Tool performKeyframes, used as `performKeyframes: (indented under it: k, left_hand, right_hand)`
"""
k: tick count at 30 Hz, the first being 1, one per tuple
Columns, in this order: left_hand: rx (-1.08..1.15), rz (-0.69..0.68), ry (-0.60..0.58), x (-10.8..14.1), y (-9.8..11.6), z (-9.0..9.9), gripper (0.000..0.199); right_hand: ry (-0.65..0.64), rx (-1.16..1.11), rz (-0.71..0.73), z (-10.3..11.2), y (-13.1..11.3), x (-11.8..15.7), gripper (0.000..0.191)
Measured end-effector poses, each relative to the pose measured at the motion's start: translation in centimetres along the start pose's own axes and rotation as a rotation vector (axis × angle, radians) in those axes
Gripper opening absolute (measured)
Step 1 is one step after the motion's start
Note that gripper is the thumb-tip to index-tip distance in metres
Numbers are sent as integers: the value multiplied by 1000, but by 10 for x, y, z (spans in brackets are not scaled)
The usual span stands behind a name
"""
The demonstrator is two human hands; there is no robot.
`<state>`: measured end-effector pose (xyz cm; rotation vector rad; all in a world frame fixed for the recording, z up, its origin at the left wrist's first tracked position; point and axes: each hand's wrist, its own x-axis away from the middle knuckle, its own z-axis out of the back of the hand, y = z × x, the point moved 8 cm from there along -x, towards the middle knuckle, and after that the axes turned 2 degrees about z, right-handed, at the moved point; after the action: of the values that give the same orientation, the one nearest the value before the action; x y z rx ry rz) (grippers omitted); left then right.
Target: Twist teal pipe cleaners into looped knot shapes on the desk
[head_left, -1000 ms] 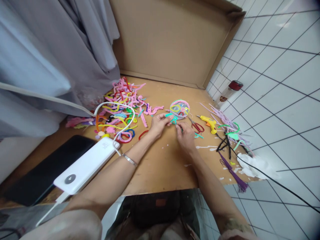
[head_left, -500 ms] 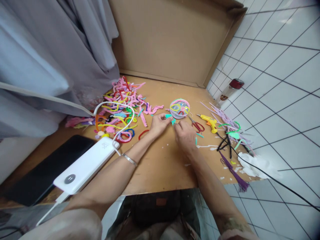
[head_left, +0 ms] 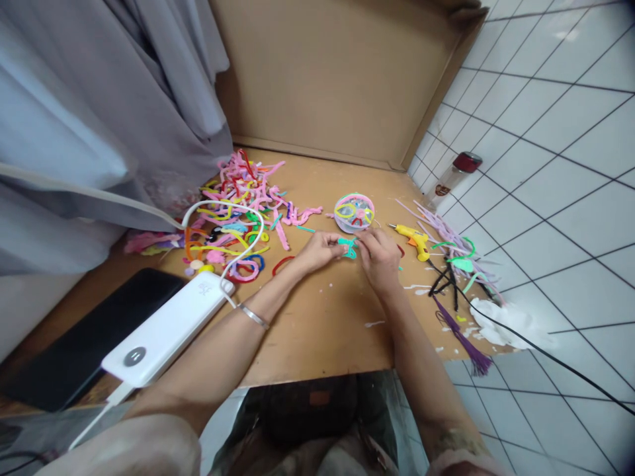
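The left hand (head_left: 317,252) and the right hand (head_left: 380,259) both hold a bent green fuzzy stick (head_left: 348,248) over the brown table (head_left: 322,337), near a round box (head_left: 354,213), with a yellow glue gun (head_left: 414,240) on the right side.

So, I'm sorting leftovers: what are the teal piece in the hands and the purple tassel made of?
The teal piece is probably pipe cleaner, matte, going by its small bent loops; any fuzz is too small to see. The purple tassel seems soft thread, given its fine loose strands.
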<state>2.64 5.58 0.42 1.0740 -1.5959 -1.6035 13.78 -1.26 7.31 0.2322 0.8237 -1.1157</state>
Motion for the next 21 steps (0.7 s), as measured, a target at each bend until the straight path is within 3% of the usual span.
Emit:
performKeyframes:
  k: [5, 11, 17, 21]
  left_hand:
    - [96, -18, -28, 1, 2, -3, 26]
    - [175, -14, -69, 2, 5, -8, 36]
    - [237, -13, -69, 2, 4, -10, 45]
    - [318, -14, -20, 2, 4, -9, 50]
  right_hand:
    - [73, -180, -97, 3, 9, 0, 23]
    - [158, -383, -116, 6, 13, 0, 15]
    - [112, -492, -247, -4, 24, 2, 16]
    - [75, -550, -224, -9, 21, 0, 20]
